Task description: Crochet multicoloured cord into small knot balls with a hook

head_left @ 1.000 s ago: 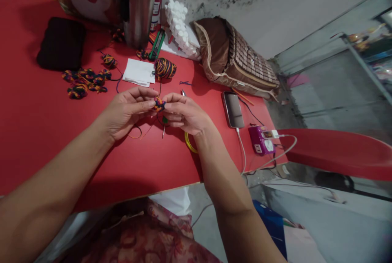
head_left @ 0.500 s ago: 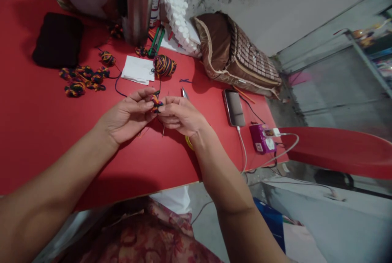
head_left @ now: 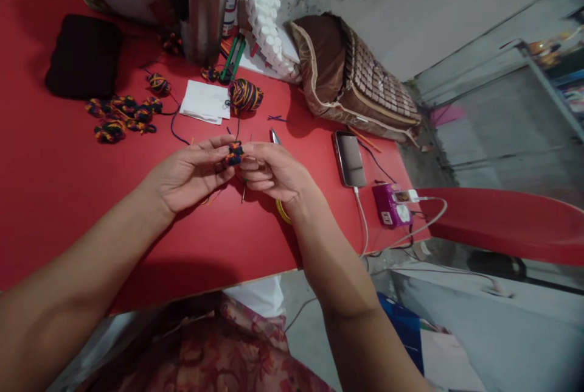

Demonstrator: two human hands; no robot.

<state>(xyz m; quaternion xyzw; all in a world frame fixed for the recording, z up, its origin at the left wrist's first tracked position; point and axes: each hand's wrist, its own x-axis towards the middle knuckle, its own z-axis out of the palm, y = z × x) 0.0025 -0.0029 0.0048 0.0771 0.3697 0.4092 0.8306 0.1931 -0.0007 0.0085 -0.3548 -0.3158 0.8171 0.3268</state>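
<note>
A small crocheted piece of multicoloured yarn (head_left: 235, 153) is pinched between both hands above the red table. My left hand (head_left: 191, 170) grips its left edge with thumb and fingers. At its right edge, my right hand (head_left: 271, 170) holds on with thumb and forefinger, the other fingers curled in. Below these fingers sticks out a thin rod (head_left: 243, 195); its kind is hard to make out. A strand runs up from the piece to a yarn ball (head_left: 245, 95). Scissors (head_left: 283, 212) with yellow handles lie partly under my right hand.
Several crocheted yarn pieces (head_left: 121, 115) lie at left, near a black pouch (head_left: 84, 57). Folded white paper (head_left: 201, 103), a smaller yarn ball (head_left: 159, 83) and a green cutter (head_left: 233, 58) are behind. Rightward are a phone (head_left: 350, 159), a purple power adapter (head_left: 389, 204) and a brown cushion (head_left: 356, 75).
The crocheted piece has turned between my fingers and shows more of its dark face. My right thumb has shifted up to its edge. The view has moved slightly.
</note>
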